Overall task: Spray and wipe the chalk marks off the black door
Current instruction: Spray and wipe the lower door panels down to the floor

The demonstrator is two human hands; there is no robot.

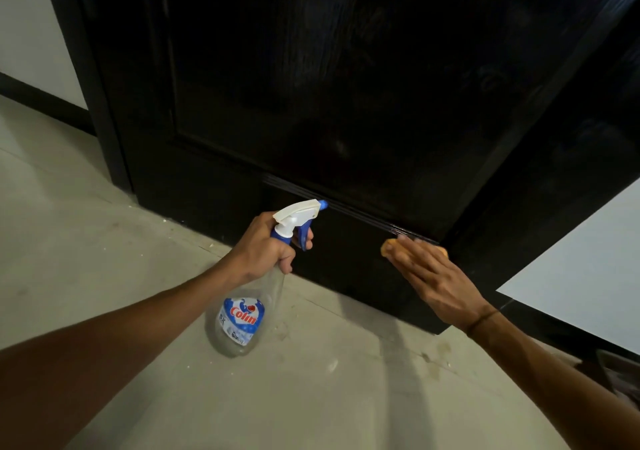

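On the left, the concrete floor (104, 241) shows pale specks and dust along the foot of the door.

The left hand (266, 245) grips the neck of the spray bottle (252, 297). Its fingers are curled round the neck, one of them at the blue trigger. The nozzle faces the bottom rail of the black door (329, 85). The bottle hangs clear of the floor and looks close to empty.

Further right, the right hand (433, 276) lies flat with straight fingers, pressing an orange cloth (388, 247) against the bottom rail, just under the panel moulding. Only the edges of the cloth show past the fingers.

Finding: no chalk marks can be made out anywhere on the visible door face. The panel is dark and dimly lit, with faint cloudy patches that may be smears or damp; I cannot tell which. In my judgement the work is well advanced, with wiping now at the lowest section. The upper door is out of view, so completion cannot be confirmed.
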